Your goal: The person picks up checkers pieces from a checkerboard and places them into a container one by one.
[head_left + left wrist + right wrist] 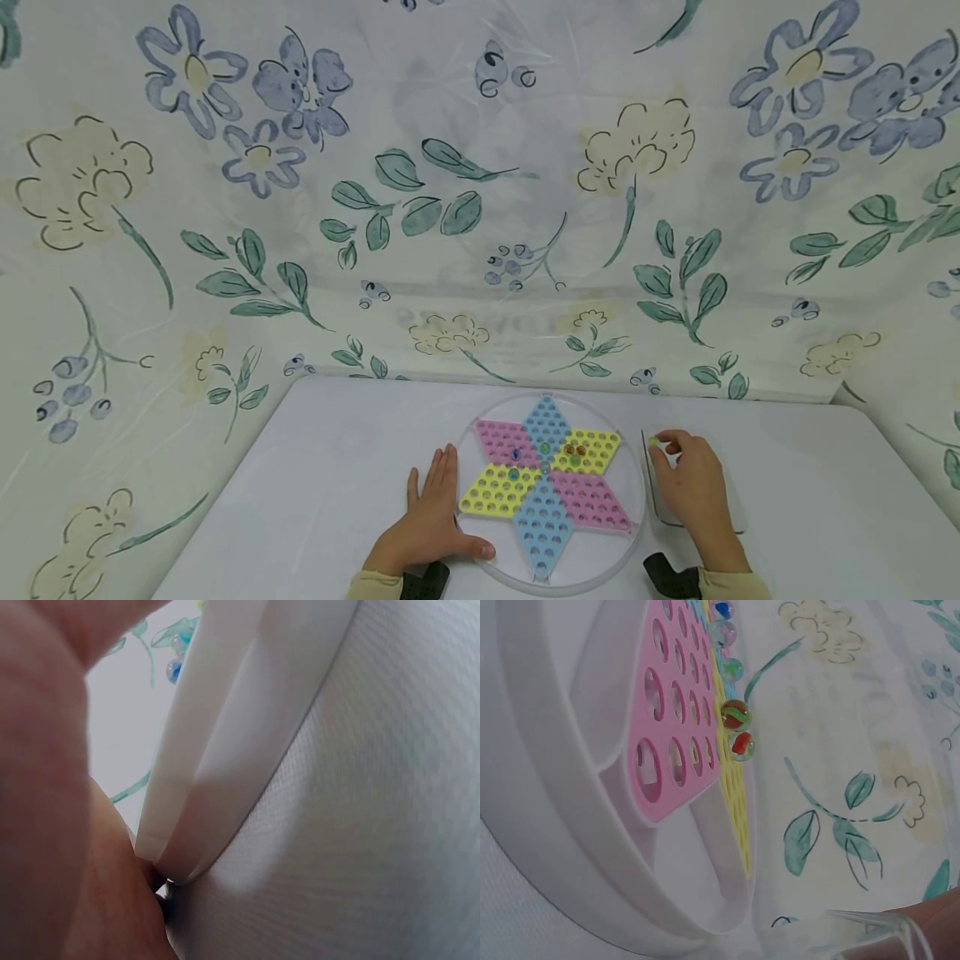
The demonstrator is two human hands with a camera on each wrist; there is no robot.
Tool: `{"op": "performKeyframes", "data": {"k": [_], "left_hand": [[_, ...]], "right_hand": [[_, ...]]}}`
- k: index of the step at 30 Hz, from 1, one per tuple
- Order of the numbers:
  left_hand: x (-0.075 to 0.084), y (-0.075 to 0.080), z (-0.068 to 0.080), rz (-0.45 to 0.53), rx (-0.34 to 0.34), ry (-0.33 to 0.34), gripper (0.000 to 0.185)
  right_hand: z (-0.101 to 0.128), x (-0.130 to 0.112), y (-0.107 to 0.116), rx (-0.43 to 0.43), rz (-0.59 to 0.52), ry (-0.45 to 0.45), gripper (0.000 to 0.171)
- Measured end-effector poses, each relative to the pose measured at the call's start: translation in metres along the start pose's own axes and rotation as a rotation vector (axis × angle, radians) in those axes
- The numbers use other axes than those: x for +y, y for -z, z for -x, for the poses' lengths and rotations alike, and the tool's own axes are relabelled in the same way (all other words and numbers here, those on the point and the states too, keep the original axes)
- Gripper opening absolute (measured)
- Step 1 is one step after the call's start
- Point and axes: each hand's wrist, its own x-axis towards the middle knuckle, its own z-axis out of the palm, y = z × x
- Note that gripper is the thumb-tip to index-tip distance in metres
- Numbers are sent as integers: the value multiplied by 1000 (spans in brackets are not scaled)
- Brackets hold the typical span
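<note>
Your right hand (693, 479) is over the clear tray (738, 521) just right of the game board (551, 483), w/ fingertips curled and pinching a small yellow-green marble (654, 442) at the tray's far left corner. Your left hand (435, 512) lies flat on the desk (315, 467), fingers straight, thumb touching the board's white rim; nothing is held in it.

To do this pick well, I think you should keep the left hand pressing at the rim so the board does not slide, and lift the marble straight up w/ thumb and 2 fingers. It is glass, round and smooth, so a weak pinch may let it roll away.

Materials: the board is a hard plastic disc w/ raised white rim and a 6-point star of pink, yellow and blue fields, each full of round holes. A few glass marbles (735, 714) w/ coloured swirls sit in holes near the centre. The desk is matte white w/ fine texture. The flowered sheet (480, 208) behind looks like thin, shiny plastic.
</note>
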Motion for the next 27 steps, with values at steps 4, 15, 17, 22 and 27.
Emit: {"op": "performKeyframes", "data": {"k": [4,15,17,22,27], "left_hand": [[0,0,0,-3,-2,1,144],[0,-1,0,-8,1,10,145],[0,-1,0,-12,0,11,145],[0,-1,0,-12,0,15,146],[0,-1,0,-11,3,11,145]], "right_hand": [[0,0,-1,-4,8,-2,29],[0,1,-3,-12,33,-1,28],[-1,1,-4,-18,37,-2,28],[-2,2,-4,-33,47,-11,29],[-1,1,-4,-35,55,-10,30]]}}
